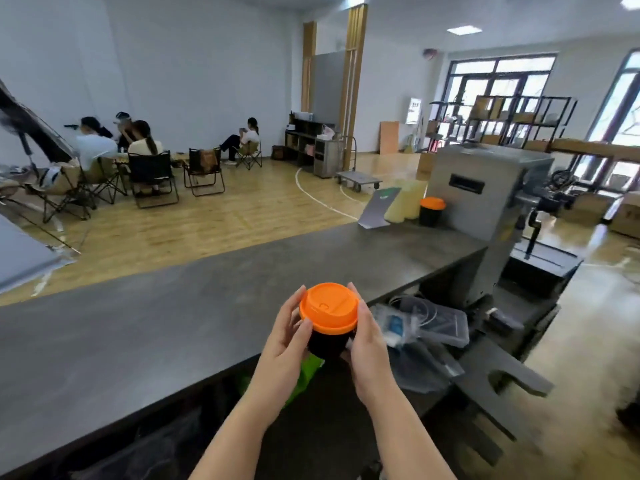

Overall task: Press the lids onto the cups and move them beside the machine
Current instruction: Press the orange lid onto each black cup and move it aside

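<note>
A black cup (329, 342) with an orange lid (329, 308) on top is held between both hands above the near edge of the dark counter (173, 323). My left hand (287, 344) grips its left side, thumb under the lid's rim. My right hand (367, 344) grips its right side, fingers along the rim. A second black cup with an orange lid (431, 211) stands on the counter's far end, just left of the grey machine (485, 188).
A grey angled sign stand (377, 209) and yellowish containers (407, 202) stand left of the far cup. A clear plastic box with cables (426, 323) lies below the counter to the right, a green item (304, 375) under my hands. People sit on folding chairs far left.
</note>
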{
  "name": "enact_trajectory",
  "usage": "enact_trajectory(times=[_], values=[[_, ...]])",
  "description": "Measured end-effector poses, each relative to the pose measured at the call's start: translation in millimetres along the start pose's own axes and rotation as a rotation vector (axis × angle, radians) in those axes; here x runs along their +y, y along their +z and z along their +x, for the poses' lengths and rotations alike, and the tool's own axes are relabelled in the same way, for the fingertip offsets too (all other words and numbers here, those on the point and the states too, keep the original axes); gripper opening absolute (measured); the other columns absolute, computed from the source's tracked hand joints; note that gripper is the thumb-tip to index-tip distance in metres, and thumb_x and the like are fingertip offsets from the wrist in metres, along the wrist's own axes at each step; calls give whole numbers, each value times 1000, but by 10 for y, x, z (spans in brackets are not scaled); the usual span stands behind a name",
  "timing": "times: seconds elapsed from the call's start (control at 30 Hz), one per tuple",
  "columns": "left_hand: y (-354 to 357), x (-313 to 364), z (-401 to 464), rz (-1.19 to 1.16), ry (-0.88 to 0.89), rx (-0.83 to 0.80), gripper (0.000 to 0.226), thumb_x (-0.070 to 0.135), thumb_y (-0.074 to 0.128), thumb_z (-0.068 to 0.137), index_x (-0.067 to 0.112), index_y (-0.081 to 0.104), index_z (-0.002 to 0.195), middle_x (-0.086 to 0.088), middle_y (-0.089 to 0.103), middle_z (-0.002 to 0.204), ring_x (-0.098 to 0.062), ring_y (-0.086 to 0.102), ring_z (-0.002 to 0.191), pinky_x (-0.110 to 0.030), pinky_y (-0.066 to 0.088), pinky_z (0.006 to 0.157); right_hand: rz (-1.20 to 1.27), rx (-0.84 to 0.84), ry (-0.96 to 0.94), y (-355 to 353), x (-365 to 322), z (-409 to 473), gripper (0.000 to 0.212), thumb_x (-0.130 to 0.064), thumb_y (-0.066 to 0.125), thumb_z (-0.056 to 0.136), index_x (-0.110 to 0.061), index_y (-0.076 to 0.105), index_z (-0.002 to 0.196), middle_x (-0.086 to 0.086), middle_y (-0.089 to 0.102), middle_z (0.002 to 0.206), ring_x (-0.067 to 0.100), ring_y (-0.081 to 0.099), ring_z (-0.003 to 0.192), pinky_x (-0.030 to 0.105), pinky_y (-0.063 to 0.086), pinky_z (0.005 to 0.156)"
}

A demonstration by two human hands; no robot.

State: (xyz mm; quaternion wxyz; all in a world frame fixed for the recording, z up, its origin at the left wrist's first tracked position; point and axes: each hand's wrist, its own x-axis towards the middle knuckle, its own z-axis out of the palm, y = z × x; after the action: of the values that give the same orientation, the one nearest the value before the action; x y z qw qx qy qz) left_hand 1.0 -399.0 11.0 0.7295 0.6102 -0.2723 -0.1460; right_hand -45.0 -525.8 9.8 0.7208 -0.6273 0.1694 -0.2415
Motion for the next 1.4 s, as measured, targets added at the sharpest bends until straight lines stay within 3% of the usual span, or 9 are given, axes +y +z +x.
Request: enact_trajectory(times=[0.1, 0.23, 0.43, 0.6, 0.73, 0.9, 1.1, 1.23, 1.4], values=[[601, -179, 258, 47, 32, -22, 50, 46, 54, 89, 56, 41, 137, 24, 52, 138, 7, 49, 126, -20, 45, 101, 55, 144, 35, -605, -43, 182, 32, -53, 43, 98, -36, 64, 115, -5, 67, 117, 16, 61, 117, 51, 48, 105], [1214, -323, 649, 50, 45, -74, 51, 43, 54, 90, 50, 40, 138, 22, 51, 138, 15, 49, 120, -5, 44, 87, 85, 279, 18, -1154, -79, 446, 49, -63, 54, 82, -28, 65, 114, -1, 70, 114, 19, 64, 113, 54, 48, 103], [1798, -648, 1478, -14, 48, -70, 51, 46, 59, 87, 45, 44, 135, 13, 57, 134, -4, 54, 126, -31, 46, 106, 76, 255, -14, -1813, -9, 1180, 33, -40, 50, 100, -27, 65, 126, -8, 70, 121, 9, 63, 116, 45, 48, 106], [2297, -981, 2391, -60, 35, -68, 38, 38, 51, 99, 44, 44, 136, 14, 58, 133, -2, 55, 124, -30, 49, 102, 44, 370, -71, -2340, -94, 2104, 34, -36, 47, 103, -24, 56, 133, -6, 66, 123, 10, 61, 114, 36, 49, 102], [2758, -1238, 3180, -169, -60, -76, 32, 29, 37, 107, 34, 51, 136, 8, 61, 134, -10, 57, 126, -36, 50, 103, -11, 475, -68, -2763, -176, 2902, 29, -43, 43, 103, -27, 58, 122, -6, 65, 118, 12, 59, 115, 36, 47, 101], [3307, -1483, 4010, -171, -76, -35, 41, 46, 38, 99, 33, 55, 134, 9, 62, 135, -11, 54, 129, -48, 41, 112, -61, 495, -32, -3211, -264, 3748, 38, -41, 43, 104, -23, 58, 134, -9, 60, 130, 8, 53, 122, 31, 41, 104], [3730, -1655, 4602, -177, -147, -26, 37, 35, 30, 108, 28, 53, 136, 13, 61, 130, 6, 57, 116, -40, 46, 108, -112, 516, 12, -3601, -261, 4404, 39, -40, 38, 106, -26, 47, 141, -10, 50, 131, 8, 44, 122, 30, 34, 103], [3861, -1756, 4858, -176, -197, 6, 36, 38, 30, 108, 32, 52, 135, 12, 59, 134, -3, 53, 126, -35, 43, 110, -124, 483, 6, -3773, -234, 4750, 34, -38, 37, 106, -29, 49, 136, -10, 51, 130, 9, 45, 122, 28, 34, 101], [4032, -1825, 5007, -159, -219, 34, 30, 38, 28, 108, 39, 52, 125, 20, 58, 127, 2, 50, 123, -25, 40, 102, -110, 432, 41, -3946, -159, 5014, 35, -40, 37, 106, -32, 48, 138, -9, 51, 136, 11, 46, 127, 32, 37, 105]])
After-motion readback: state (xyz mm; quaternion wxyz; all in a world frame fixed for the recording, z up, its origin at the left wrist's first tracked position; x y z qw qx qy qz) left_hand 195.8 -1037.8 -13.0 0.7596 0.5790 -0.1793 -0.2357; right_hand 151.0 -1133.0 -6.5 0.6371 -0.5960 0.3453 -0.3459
